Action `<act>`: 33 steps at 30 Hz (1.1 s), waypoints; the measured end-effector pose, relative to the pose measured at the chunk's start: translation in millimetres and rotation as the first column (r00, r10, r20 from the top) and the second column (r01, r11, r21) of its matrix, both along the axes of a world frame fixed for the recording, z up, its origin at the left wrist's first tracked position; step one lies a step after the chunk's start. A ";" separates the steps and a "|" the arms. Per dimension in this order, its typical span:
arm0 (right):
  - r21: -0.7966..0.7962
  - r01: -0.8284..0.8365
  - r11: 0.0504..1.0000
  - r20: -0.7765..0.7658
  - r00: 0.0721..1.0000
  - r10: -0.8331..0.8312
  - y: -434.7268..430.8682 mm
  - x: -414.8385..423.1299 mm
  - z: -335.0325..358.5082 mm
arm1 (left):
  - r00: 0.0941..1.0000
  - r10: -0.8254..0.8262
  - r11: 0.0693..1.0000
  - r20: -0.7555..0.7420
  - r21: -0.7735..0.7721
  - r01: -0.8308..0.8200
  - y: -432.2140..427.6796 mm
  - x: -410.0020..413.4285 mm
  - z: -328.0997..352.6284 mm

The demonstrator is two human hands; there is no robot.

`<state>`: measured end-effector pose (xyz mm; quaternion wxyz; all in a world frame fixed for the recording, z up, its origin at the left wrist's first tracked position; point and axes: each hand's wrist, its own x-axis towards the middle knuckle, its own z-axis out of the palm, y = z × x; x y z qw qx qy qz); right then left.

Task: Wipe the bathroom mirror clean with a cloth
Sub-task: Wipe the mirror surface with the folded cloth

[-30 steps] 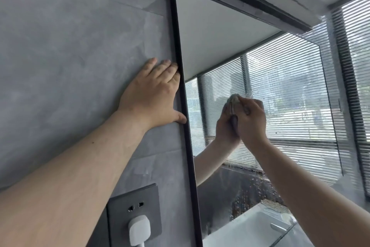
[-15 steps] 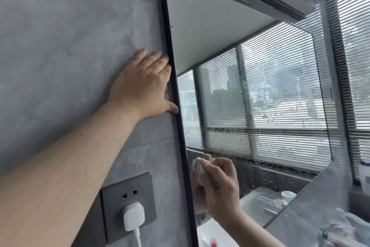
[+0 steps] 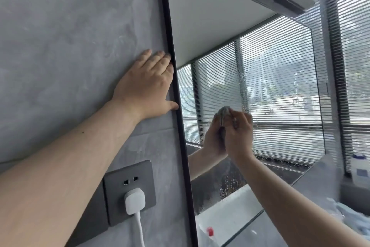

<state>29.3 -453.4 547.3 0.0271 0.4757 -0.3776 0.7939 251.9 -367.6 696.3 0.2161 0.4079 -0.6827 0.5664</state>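
Up and to the right since half a second ago, the right hand (image 3: 238, 132) has carried the cloth (image 3: 223, 113) from the mirror's (image 3: 220, 26) lower left toward its middle. Its fingers (image 3: 245, 118) clench the bunched grey cloth, which pokes out at their 10 o'clock against the glass. At 9 o'clock of the cloth, the left hand (image 3: 146, 90) lies flat on the wall (image 3: 60, 46), fingers straight, touching the black frame (image 3: 182, 146).

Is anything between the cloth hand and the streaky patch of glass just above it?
Nothing visible. The right hand grips the cloth against the mirror, and the streaks lie just above it on bare glass. The left hand rests flat on the wall beside the frame, out of the path.
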 end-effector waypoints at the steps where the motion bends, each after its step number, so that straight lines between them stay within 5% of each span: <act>1: -0.008 -0.005 1.000 -0.026 1.000 0.005 2.5 7.2 -12.9 | 1.000 -0.002 1.000 -0.002 0.001 0.002 0.2 -0.5 0.5; 7: -0.099 -0.025 0.995 -0.220 0.975 0.003 23.8 57.5 -113.7 | 1.000 -0.015 1.000 -0.011 0.016 0.015 -0.7 -1.3 0.4; 14: -0.090 0.020 0.996 -0.408 0.911 -0.056 45.5 31.5 -111.6 | 0.999 -0.045 0.999 -0.021 0.017 0.045 -0.7 0.9 -1.1; 21: 0.041 0.126 0.991 0.092 0.987 -0.130 41.0 6.4 -29.7 | 0.998 -0.052 0.999 -0.023 0.010 0.053 -1.9 1.4 -1.5; 25: 0.055 0.070 0.996 -0.071 0.995 -0.066 36.3 43.9 -44.0 | 0.998 -0.055 0.998 -0.020 0.003 0.055 -3.7 1.7 -1.3; 33: -0.299 0.164 0.940 -0.346 0.899 -0.267 14.2 42.9 -84.8 | 0.996 -0.083 0.996 -0.018 -0.023 0.082 -5.0 1.9 -2.1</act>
